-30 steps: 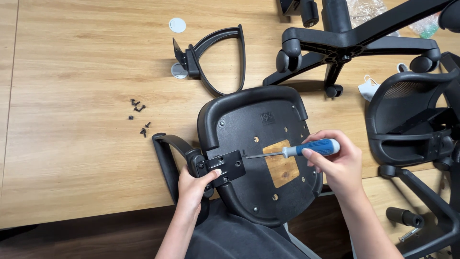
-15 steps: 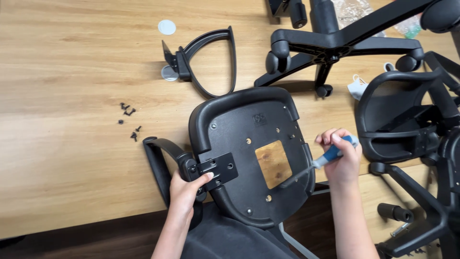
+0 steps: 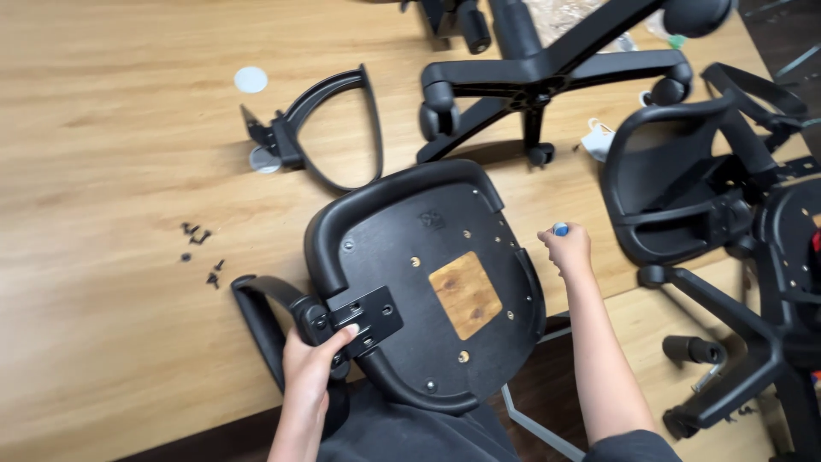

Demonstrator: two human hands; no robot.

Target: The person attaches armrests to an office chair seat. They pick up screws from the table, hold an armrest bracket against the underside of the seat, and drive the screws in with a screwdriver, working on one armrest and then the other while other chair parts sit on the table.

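Observation:
A black chair seat lies upside down at the table's near edge, with a wooden square patch in its middle. My left hand grips a black armrest at its mounting bracket, held against the seat's left side. My right hand is closed on a blue-handled screwdriver at the seat's right rim, pointing down; only the handle's end shows.
A second armrest lies on the wooden table beyond the seat. Several small black screws are scattered at left. A black wheeled chair base lies at the top, and more chair parts crowd the right.
My right hand has carried the screwdriver from the bracket across the seat to its right rim and turned it upright. My left hand keeps the armrest against the seat.

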